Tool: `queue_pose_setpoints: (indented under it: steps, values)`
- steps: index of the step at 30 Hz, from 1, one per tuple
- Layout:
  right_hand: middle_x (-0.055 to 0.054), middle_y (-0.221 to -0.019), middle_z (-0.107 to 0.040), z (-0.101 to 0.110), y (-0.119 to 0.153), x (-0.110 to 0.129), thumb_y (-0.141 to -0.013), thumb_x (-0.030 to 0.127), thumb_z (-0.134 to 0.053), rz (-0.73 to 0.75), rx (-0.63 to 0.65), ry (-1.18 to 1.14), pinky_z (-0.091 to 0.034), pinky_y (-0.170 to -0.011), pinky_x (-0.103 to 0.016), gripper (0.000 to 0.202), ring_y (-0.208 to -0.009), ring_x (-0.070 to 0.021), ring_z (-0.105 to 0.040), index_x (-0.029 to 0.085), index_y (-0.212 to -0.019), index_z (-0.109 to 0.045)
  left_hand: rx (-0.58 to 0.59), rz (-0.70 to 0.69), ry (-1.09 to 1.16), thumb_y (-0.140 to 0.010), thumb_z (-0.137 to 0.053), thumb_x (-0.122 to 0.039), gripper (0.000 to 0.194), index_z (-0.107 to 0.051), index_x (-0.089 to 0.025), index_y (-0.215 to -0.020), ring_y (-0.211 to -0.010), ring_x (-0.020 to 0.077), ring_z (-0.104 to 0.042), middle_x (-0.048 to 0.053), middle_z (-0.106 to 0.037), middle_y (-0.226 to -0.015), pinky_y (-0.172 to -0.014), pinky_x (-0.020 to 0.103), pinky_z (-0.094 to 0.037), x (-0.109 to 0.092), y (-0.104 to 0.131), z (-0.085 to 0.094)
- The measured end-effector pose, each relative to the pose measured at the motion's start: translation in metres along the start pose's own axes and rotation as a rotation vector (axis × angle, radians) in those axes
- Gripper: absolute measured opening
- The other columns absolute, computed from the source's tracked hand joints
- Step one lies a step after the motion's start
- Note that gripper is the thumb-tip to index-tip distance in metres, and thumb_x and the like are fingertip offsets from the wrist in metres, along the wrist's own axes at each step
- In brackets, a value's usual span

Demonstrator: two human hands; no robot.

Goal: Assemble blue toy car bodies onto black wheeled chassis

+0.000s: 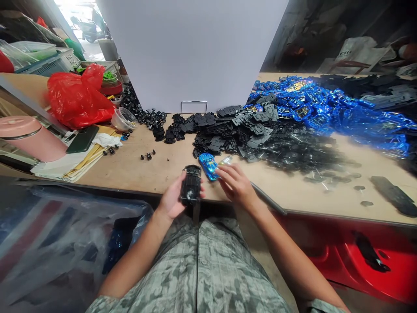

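Observation:
My left hand (pixel 172 198) holds a black toy car chassis (pixel 190 184) upright over the table's front edge, fingers closed around its sides. A pale spot shows near its lower end. To the right, a shiny blue toy car body (pixel 208 166) lies on the table. My right hand (pixel 239 184) reaches over its lower right end with fingers stretched and slightly bent; whether the fingertips touch it I cannot tell. Just behind those fingers lies a small clear and yellowish piece (pixel 226 160), partly covered.
Black chassis plates (pixel 215 132) lie heaped ahead, with blurred wheel axles (pixel 299 148) and shiny blue car bodies (pixel 306 102) to the right. A dark rod (pixel 269 198) lies near the front edge. Leftward are a red bag (pixel 78 98), phone (pixel 83 139) and pink tumbler (pixel 31 137).

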State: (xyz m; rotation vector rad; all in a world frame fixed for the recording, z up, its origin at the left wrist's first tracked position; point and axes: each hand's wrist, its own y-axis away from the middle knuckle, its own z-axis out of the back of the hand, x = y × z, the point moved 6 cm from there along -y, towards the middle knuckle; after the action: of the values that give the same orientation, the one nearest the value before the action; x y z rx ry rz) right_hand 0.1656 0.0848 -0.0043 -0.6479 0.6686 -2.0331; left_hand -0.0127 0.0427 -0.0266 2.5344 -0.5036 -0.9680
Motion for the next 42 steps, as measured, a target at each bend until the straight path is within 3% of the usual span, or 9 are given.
queue_pose_setpoints:
  steps: [4, 7, 10, 15, 18, 23, 30, 37, 42]
  values:
    - [-0.018, -0.123, -0.070, -0.014, 0.004, -0.007, -0.098, 0.017, -0.055, 0.062, 0.181, 0.284, -0.038, -0.109, -0.074, 0.034, -0.116, -0.0341, -0.058, 0.015, -0.131, -0.064, -0.040, -0.034, 0.124, -0.107, -0.031, -0.041, 0.053, -0.068, -0.004, -0.119, -0.082, 0.0261, -0.077, 0.021, -0.077, -0.100, -0.086, 0.047, -0.062, -0.010, 0.000, 0.004]
    - [-0.014, -0.107, -0.072, -0.019, 0.006, -0.006, -0.100, 0.013, -0.051, 0.173, 0.184, 0.290, -0.042, -0.111, -0.066, 0.027, -0.103, -0.0268, -0.061, 0.015, -0.120, -0.069, -0.039, -0.036, 0.179, -0.107, -0.032, -0.043, 0.056, -0.064, -0.003, -0.130, -0.095, 0.0306, -0.077, 0.025, -0.076, -0.107, -0.095, 0.053, -0.058, -0.011, -0.001, 0.004]
    - [-0.009, -0.095, -0.070, -0.012, 0.005, -0.003, -0.100, 0.013, -0.051, 0.205, 0.097, 0.185, -0.048, -0.109, -0.058, 0.024, -0.093, -0.0215, -0.062, 0.017, -0.114, -0.070, -0.038, -0.033, 0.199, -0.107, -0.032, -0.043, 0.057, -0.061, -0.003, -0.134, -0.099, 0.0317, -0.076, 0.025, -0.076, -0.110, -0.099, 0.055, -0.056, -0.011, -0.001, 0.004]
    - [-0.008, -0.096, -0.071, 0.025, -0.002, 0.021, -0.095, 0.006, -0.059, 0.141, -0.164, 0.028, -0.055, -0.103, -0.057, 0.032, -0.094, -0.0204, -0.065, 0.018, -0.124, -0.065, -0.002, -0.028, 0.233, -0.107, -0.033, -0.045, 0.057, -0.061, -0.005, -0.135, -0.105, 0.0335, -0.075, 0.024, -0.076, -0.114, -0.101, 0.059, -0.054, -0.008, -0.002, -0.001]
    - [-0.009, -0.100, -0.072, 0.035, -0.004, 0.046, -0.094, 0.006, -0.062, 0.187, -0.169, 0.016, -0.053, -0.107, -0.061, 0.036, -0.098, -0.0206, -0.066, 0.017, -0.128, -0.064, -0.008, -0.033, 0.244, -0.107, -0.033, -0.044, 0.053, -0.065, -0.010, -0.132, -0.108, 0.0316, -0.074, 0.019, -0.077, -0.114, -0.101, 0.055, -0.055, -0.004, -0.005, -0.009]
    - [-0.012, -0.097, -0.072, 0.032, -0.007, 0.077, -0.095, 0.006, -0.060, 0.321, -0.098, 0.079, -0.051, -0.111, -0.063, 0.025, -0.097, -0.0214, -0.066, 0.006, -0.118, -0.069, -0.040, -0.042, 0.241, -0.108, -0.029, -0.045, 0.054, -0.067, -0.012, -0.128, -0.109, 0.0276, -0.074, 0.014, -0.079, -0.111, -0.104, 0.045, -0.054, 0.002, -0.009, -0.021]
    - [-0.014, -0.095, -0.071, 0.032, -0.014, 0.092, -0.097, 0.005, -0.052, 0.402, -0.082, 0.132, -0.054, -0.108, -0.063, 0.023, -0.098, -0.0241, -0.067, 0.001, -0.110, -0.071, 0.013, -0.002, 0.234, -0.107, -0.026, -0.053, 0.064, -0.064, -0.009, -0.136, -0.108, 0.0295, -0.075, 0.017, -0.078, -0.114, -0.102, 0.046, -0.055, 0.007, -0.009, -0.023]
    - [-0.011, -0.097, -0.072, 0.026, -0.019, 0.096, -0.098, 0.006, -0.050, 0.407, -0.017, 0.130, -0.053, -0.108, -0.064, 0.026, -0.096, -0.0222, -0.067, 0.010, -0.113, -0.071, 0.015, 0.013, 0.239, -0.106, -0.027, -0.054, 0.065, -0.063, -0.009, -0.136, -0.107, 0.0305, -0.075, 0.018, -0.078, -0.112, -0.103, 0.046, -0.055, 0.009, -0.011, -0.018]
    - [-0.014, -0.094, -0.071, 0.023, -0.020, 0.098, -0.097, 0.006, -0.053, 0.403, -0.013, 0.093, -0.054, -0.106, -0.063, 0.023, -0.095, -0.0245, -0.067, 0.002, -0.112, -0.069, -0.012, 0.002, 0.242, -0.107, -0.024, -0.051, 0.064, -0.060, -0.009, -0.138, -0.109, 0.0301, -0.075, 0.018, -0.077, -0.116, -0.104, 0.047, -0.054, 0.007, -0.008, -0.021]
